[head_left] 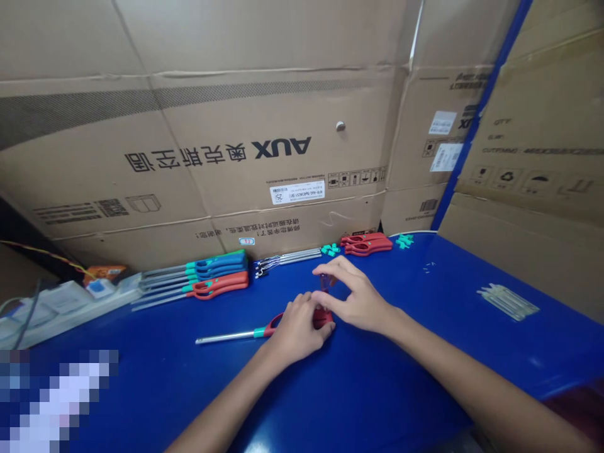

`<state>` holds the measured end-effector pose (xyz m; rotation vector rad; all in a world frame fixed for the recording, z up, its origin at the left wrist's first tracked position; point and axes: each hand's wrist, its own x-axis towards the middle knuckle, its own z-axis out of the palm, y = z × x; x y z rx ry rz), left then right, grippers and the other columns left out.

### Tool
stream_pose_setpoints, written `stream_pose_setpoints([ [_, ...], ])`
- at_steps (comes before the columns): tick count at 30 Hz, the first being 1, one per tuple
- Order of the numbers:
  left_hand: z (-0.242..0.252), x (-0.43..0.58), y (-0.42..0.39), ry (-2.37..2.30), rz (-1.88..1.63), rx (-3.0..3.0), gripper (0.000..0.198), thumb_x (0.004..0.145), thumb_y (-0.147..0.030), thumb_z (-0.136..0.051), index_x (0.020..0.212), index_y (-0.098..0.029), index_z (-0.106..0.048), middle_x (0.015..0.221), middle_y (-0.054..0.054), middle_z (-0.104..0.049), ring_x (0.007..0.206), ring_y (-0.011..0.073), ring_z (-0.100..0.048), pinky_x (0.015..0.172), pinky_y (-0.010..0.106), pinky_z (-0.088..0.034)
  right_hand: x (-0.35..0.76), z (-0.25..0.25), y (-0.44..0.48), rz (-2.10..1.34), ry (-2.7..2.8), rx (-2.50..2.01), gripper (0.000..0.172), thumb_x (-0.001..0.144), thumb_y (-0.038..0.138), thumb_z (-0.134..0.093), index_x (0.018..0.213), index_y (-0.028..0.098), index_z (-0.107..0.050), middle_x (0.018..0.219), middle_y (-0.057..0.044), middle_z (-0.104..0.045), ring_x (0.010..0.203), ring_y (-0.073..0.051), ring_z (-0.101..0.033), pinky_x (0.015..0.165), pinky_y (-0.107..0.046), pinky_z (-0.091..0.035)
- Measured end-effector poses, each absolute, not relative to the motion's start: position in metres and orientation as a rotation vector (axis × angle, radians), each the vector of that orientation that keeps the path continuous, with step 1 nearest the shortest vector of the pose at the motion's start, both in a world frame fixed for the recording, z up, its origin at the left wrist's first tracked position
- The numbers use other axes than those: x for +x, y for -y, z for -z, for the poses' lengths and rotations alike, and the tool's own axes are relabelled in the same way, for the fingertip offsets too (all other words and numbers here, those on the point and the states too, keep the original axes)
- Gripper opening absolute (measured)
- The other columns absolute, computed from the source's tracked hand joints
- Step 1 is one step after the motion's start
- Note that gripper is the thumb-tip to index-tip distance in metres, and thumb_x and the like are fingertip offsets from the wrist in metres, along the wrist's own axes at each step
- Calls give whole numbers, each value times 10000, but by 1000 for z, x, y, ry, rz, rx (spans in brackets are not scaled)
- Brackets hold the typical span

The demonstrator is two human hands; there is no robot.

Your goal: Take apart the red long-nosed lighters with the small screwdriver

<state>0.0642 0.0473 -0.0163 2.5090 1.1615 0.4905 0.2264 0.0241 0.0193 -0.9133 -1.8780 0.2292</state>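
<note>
A long-nosed lighter [245,335] with a red handle, a teal collar and a metal tube lies on the blue table [377,390], tube pointing left. My left hand [297,330] is closed over its red handle. My right hand [356,299] is pinched at the handle's far end, fingers curled around a small red and clear part that I cannot make out well. The two hands touch each other over the handle.
A row of finished lighters [207,280] with blue and red handles lies at the back left. Bare metal tubes [287,259], teal small parts [330,250], red handle shells [365,244] and more teal parts [404,240] lie along the cardboard wall [236,126]. A clear packet [507,302] is at right.
</note>
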Motion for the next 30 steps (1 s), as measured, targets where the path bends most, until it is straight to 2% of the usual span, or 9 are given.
stream_pose_setpoints([
  [2, 16, 64, -47, -1157, -487, 2502, 215, 786, -289, -638, 967, -179, -599, 988, 75, -622, 940, 269, -566, 831, 400, -449, 227, -18, -26, -210, 1841, -934, 250, 834, 235, -653, 1081, 230, -619, 906, -45, -602, 799, -170, -600, 774, -357, -543],
  [6, 14, 65, -47, -1153, -471, 2515, 163, 784, -297, -637, 909, -197, -606, 944, 56, -615, 915, 255, -561, 823, 387, -447, 228, -16, -26, -394, 1778, -889, 422, 867, 133, -544, 1271, 240, -490, 974, -46, -654, 849, -162, -650, 811, -350, -558],
  [9, 15, 65, -47, -1155, -484, 2517, 185, 785, -294, -635, 934, -189, -604, 962, 66, -617, 927, 262, -561, 830, 400, -447, 228, -19, -25, -327, 1861, -859, 346, 850, 97, -514, 1168, 227, -557, 1002, -58, -639, 871, -166, -634, 814, -358, -551],
  [12, 16, 65, -47, -1150, -490, 2514, 205, 781, -282, -637, 963, -192, -604, 987, 69, -622, 941, 264, -560, 840, 402, -445, 229, -20, -25, -180, 1890, -888, 265, 846, 168, -597, 1104, 229, -615, 977, -61, -601, 856, -177, -607, 800, -372, -545],
  [14, 15, 65, -47, -1152, -479, 2511, 184, 780, -284, -638, 940, -197, -608, 974, 63, -619, 932, 259, -560, 833, 391, -445, 230, -19, -26, -201, 1859, -895, 304, 860, 189, -602, 1161, 232, -595, 964, -57, -609, 862, -175, -616, 807, -367, -547],
  [18, 14, 65, -47, -1160, -467, 2516, 168, 791, -303, -625, 919, -197, -607, 948, 59, -608, 918, 254, -558, 825, 387, -447, 231, -17, -25, -351, 1857, -857, 432, 879, 86, -460, 1282, 236, -493, 1050, -55, -655, 921, -160, -648, 853, -353, -546],
  [21, 15, 65, -46, -1171, -468, 2535, 185, 795, -295, -614, 941, -183, -599, 968, 76, -610, 928, 268, -561, 818, 405, -452, 230, -19, -24, -246, 1930, -867, 371, 852, 108, -508, 1200, 227, -562, 1066, -70, -631, 943, -179, -624, 864, -372, -537],
  [25, 17, 66, -46, -1184, -467, 2532, 191, 791, -287, -617, 951, -184, -595, 976, 78, -617, 935, 273, -567, 828, 417, -456, 229, -17, -26, -149, 1903, -900, 336, 845, 219, -626, 1179, 231, -587, 969, -60, -620, 856, -180, -617, 813, -370, -549],
  [30, 17, 66, -46, -1165, -483, 2514, 217, 787, -299, -623, 980, -204, -592, 1007, 68, -615, 971, 276, -561, 886, 441, -441, 231, -14, -25, -373, 1913, -869, 463, 890, 104, -447, 1329, 250, -441, 1074, -60, -651, 860, -149, -660, 784, -330, -563],
])
